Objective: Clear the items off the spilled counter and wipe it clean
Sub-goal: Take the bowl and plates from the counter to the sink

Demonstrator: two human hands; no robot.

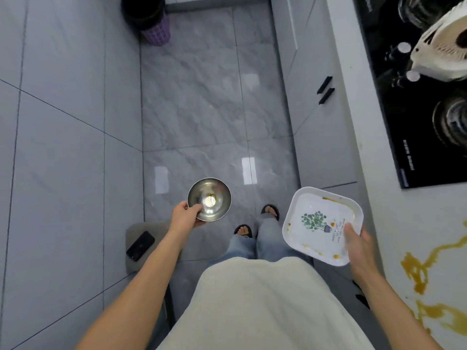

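The head view looks down a narrow kitchen aisle, with both arms stretched out over the grey floor. The left hand [185, 215] grips a steel bowl [209, 199] by its near rim, thumb curled over the edge; a small greenish-yellow residue sits at the bottom. The right hand [358, 245] pinches the near corner of a white square plate [322, 224] printed with a green plant, thumb on its upper face, and orange-brown smears run along the rim. Both dishes hang over the floor, away from the counter [389, 223] at the right edge, so the clearing step looks well under way, at least for these two items. The wiping has not begun: a yellow-brown spill [417, 271] trails across the pale surface in streaks and a thicker pool, with no cloth in sight. How much of the counter still holds items cannot be told, since only a strip of it shows. Further along lie a black cooktop [414, 109] and a white ribbed object [439, 49]. A phone [140, 245] rests on a grey stool at lower left.
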